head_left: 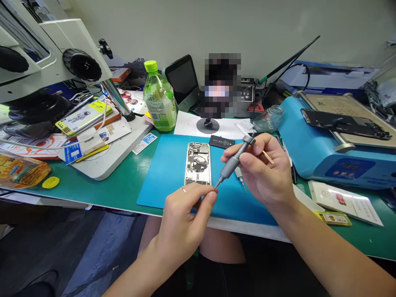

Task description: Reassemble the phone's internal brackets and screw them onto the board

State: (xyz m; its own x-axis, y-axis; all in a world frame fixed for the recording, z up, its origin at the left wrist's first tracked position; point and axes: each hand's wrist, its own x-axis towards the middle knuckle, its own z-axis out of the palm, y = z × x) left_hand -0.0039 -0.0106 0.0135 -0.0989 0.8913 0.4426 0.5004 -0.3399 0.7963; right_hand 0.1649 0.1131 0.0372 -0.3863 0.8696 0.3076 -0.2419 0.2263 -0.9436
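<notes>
A grey precision screwdriver (233, 164) is in my right hand (269, 169), the fingers closed round the top of its handle. It slants down to the left. Between the lower fingers of that hand a thin gold-coloured rod (267, 157) sticks out. My left hand (188, 214) pinches the screwdriver's tip between thumb and forefinger; anything tiny held there is hidden. Just beyond the left hand lies an opened phone (198, 163), its inner parts bare. A black phone battery (222, 141) rests past its upper right corner. Partly behind my right hand is a second screwdriver (240, 178).
Under the phone is a blue mat (163, 165). A microscope (77, 62) stands at left, beside a green bottle (159, 99). At right a blue machine (334, 148) carries a black phone part (343, 122). A glass jar (269, 118) stands behind my right hand.
</notes>
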